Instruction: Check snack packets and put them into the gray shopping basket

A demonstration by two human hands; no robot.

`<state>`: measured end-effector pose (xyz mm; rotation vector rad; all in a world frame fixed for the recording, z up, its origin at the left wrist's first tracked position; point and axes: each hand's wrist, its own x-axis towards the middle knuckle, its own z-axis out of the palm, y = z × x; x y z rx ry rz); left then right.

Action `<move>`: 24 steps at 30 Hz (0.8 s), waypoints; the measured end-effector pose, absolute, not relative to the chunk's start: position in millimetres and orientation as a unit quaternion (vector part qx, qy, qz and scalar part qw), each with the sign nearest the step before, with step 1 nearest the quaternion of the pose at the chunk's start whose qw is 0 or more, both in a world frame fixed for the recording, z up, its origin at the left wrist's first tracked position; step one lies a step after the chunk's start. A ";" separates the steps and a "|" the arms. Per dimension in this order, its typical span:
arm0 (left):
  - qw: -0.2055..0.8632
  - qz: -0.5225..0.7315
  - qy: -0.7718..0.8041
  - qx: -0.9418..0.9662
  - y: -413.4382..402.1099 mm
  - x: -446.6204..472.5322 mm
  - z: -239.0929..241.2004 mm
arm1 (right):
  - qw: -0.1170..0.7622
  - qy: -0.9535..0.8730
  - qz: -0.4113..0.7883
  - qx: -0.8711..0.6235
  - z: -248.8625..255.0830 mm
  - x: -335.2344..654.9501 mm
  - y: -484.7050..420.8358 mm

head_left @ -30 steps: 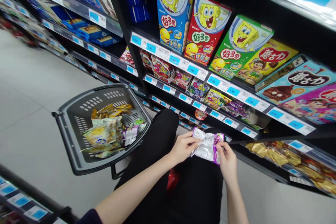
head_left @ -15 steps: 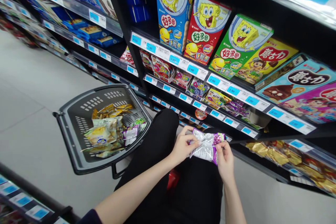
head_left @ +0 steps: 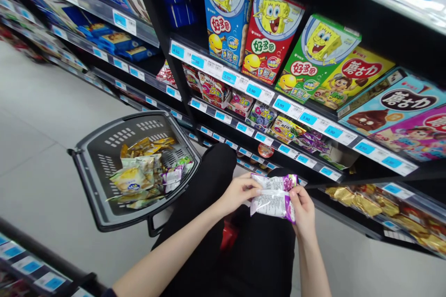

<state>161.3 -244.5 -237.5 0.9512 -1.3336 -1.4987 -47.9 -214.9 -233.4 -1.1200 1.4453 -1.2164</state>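
Observation:
A small purple and white snack packet is held over my knees, its printed back turned up towards me. My left hand pinches its left edge with the fingers closed. My right hand grips its right edge, thumb on top. Both forearms reach in from the bottom of the view. To my left a dark plastic shopping basket stands on the floor with several snack packets piled inside.
Black store shelves with blue price tags run across the right. Cartoon-printed boxes stand on an upper shelf, small candy packs below, gold-wrapped items on the lowest. Grey floor lies left. Another shelf edge is bottom left.
The packet has been flattened out and turned so its white printed back faces me; both hands shifted slightly down and right with it. The basket has not moved.

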 end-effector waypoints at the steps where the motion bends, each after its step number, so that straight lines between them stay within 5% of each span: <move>1: 0.442 -0.582 -0.573 0.370 -243.4 163.4 -236.2 | 0.458 0.583 -0.491 -0.456 -230.6 -50.3 -214.9; 7: 0.391 -0.454 -0.703 0.383 -236.6 167.7 -227.5 | 0.470 0.574 -0.466 -0.482 -212.4 -58.5 -215.2; 24: 0.477 -0.433 -0.627 0.438 -227.9 159.0 -228.4 | 0.488 0.570 -0.492 -0.441 -220.3 -55.2 -216.4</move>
